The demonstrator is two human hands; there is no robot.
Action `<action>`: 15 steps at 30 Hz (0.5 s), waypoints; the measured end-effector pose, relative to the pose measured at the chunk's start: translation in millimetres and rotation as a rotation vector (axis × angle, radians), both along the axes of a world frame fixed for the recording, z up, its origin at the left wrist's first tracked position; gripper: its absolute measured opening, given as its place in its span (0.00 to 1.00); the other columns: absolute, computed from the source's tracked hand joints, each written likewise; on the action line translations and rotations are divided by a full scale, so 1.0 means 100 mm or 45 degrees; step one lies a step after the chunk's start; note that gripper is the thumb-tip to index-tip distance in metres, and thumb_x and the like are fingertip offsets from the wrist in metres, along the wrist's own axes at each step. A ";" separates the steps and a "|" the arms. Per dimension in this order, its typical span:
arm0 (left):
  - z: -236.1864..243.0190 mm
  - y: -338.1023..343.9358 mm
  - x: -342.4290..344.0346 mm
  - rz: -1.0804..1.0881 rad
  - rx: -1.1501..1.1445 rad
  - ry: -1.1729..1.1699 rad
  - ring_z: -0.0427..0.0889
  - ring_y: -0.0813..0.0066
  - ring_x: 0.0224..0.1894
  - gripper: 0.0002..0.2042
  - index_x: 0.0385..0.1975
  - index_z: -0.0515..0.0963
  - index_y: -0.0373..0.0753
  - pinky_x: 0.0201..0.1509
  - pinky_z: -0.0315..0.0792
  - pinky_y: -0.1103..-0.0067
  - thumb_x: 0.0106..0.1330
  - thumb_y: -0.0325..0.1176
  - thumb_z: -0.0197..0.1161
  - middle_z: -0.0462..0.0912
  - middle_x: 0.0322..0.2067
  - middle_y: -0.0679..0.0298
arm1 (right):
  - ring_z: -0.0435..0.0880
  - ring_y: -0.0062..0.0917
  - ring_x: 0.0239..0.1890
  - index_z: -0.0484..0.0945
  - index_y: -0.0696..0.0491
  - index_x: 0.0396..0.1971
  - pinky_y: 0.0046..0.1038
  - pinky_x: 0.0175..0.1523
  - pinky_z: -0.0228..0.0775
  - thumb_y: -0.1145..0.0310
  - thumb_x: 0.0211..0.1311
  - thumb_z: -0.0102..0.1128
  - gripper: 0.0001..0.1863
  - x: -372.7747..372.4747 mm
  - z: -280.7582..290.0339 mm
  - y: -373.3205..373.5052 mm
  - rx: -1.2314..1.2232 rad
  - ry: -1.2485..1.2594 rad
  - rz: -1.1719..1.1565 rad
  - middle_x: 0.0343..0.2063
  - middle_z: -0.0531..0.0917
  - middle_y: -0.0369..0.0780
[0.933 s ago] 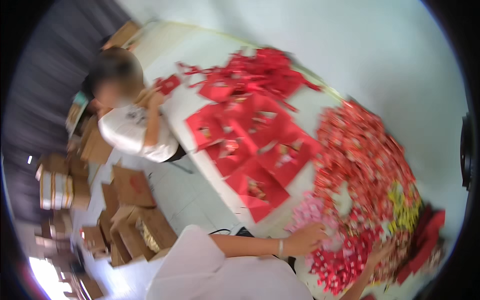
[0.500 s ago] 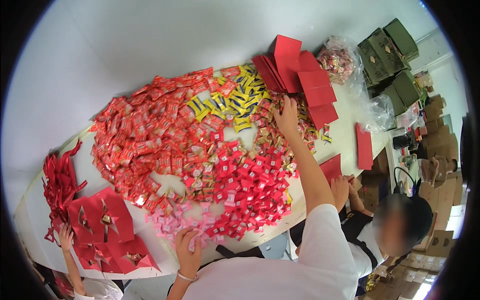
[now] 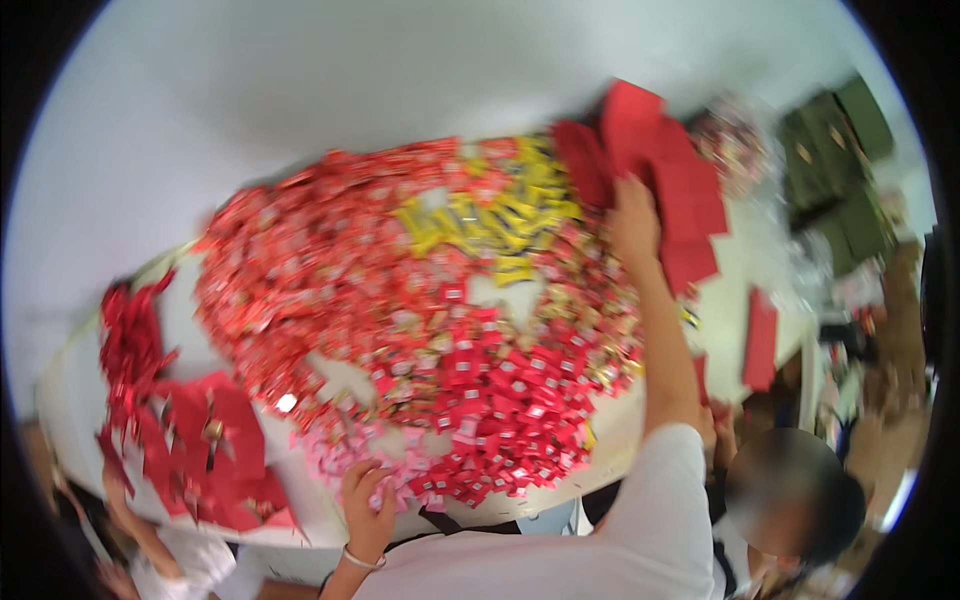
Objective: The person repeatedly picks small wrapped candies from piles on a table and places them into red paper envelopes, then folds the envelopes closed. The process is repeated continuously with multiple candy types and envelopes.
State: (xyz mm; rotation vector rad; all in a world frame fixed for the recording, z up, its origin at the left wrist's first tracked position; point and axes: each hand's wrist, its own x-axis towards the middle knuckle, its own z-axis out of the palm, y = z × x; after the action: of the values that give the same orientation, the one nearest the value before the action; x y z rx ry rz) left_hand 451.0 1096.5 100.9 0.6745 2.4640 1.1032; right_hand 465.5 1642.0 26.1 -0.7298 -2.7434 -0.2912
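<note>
My right hand (image 3: 635,225) reaches far out to the near edge of the red folded card boxes (image 3: 635,130). Its fingertips touch or overlap the red card; blur hides whether they grip it. Close to me, my left hand (image 3: 367,510), with a bracelet at the wrist, is curled at the pile of pink-wrapped sweets (image 3: 330,450). Pink shows between its thumb and fingers. Between the hands spread dark pink-red wrapped sweets (image 3: 510,400), gold-and-red ones (image 3: 590,270) and yellow-and-blue ones (image 3: 480,225). A large heap of orange-red packets (image 3: 300,260) covers the table's left and middle.
At left lie red ribbons (image 3: 130,330) and opened red boxes (image 3: 215,430), where a co-worker's hand (image 3: 118,490) reaches in. Another co-worker in a dark cap (image 3: 840,490) sits at right. Green boxes (image 3: 840,150), a plastic bag (image 3: 735,150) and a red card (image 3: 760,340) are beyond.
The view has shifted, moving the scene rightward, and is blurred. My right hand has moved away from me, from the sweets up to the red boxes. My left hand stays by the pink sweets.
</note>
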 end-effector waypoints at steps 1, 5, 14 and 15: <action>-0.01 -0.06 0.01 0.007 0.030 -0.018 0.71 0.59 0.43 0.09 0.34 0.76 0.36 0.47 0.66 0.72 0.52 0.23 0.59 0.73 0.39 0.56 | 0.63 0.38 0.58 0.65 0.59 0.53 0.36 0.62 0.54 0.71 0.47 0.51 0.28 0.00 -0.04 -0.03 0.132 -0.046 -0.117 0.53 0.67 0.48; -0.08 -0.26 0.04 0.063 0.128 0.046 0.72 0.59 0.43 0.11 0.36 0.76 0.39 0.47 0.67 0.70 0.51 0.24 0.60 0.73 0.39 0.56 | 0.65 0.39 0.56 0.66 0.59 0.52 0.36 0.60 0.56 0.71 0.47 0.52 0.27 0.39 -0.24 0.28 0.058 -0.078 -0.053 0.52 0.68 0.48; 0.09 -0.49 0.10 0.114 0.349 -0.016 0.72 0.62 0.43 0.09 0.37 0.75 0.38 0.47 0.67 0.71 0.59 0.33 0.58 0.73 0.40 0.59 | 0.69 0.40 0.52 0.68 0.59 0.49 0.37 0.55 0.62 0.73 0.47 0.52 0.24 0.47 0.17 0.40 -0.054 0.020 -0.012 0.48 0.71 0.49; 0.11 -0.49 0.08 0.093 0.409 -0.108 0.72 0.63 0.45 0.11 0.40 0.73 0.38 0.48 0.67 0.71 0.60 0.35 0.57 0.73 0.42 0.58 | 0.70 0.40 0.51 0.68 0.59 0.49 0.37 0.54 0.62 0.73 0.47 0.52 0.24 0.37 0.33 0.11 -0.061 0.076 0.079 0.48 0.71 0.49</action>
State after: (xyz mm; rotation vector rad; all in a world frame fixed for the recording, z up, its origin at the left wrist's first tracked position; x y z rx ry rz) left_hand 458.8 1047.9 111.5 0.6158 2.2782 1.5429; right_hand 502.4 1653.3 59.1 -0.6535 -2.7186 -0.1880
